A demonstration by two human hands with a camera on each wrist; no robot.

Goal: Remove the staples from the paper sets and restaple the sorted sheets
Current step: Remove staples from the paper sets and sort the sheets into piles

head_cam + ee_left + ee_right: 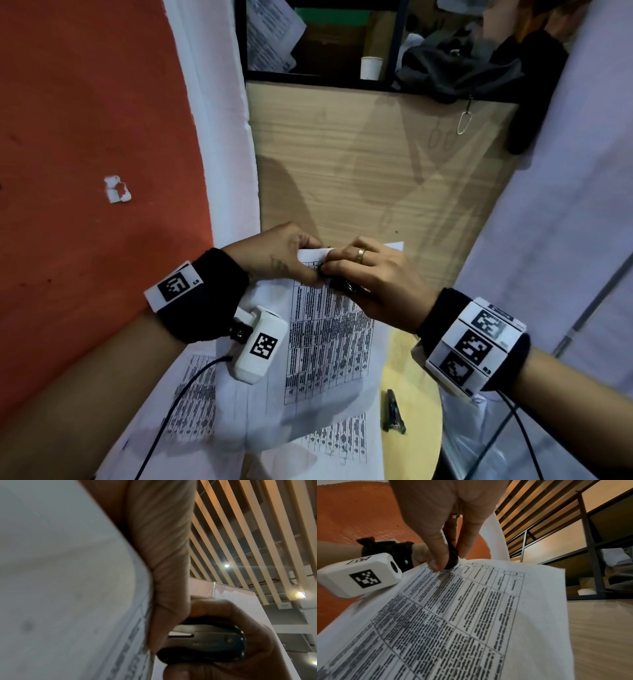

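The left hand (274, 255) pinches the top corner of the paper set (329, 339), holding it up off the desk (359, 154); the right hand (371, 281) grips a black staple remover (202, 642) whose tip sits at that same corner, beside the left thumb. Both hands meet there, touching; more printed sheets (195, 394) lie underneath, and a second black tool (394, 411) rests on a yellow round surface (418, 377), well apart from the hands.

Matt printed paper (329, 342), wood-grain tabletop (359, 164)
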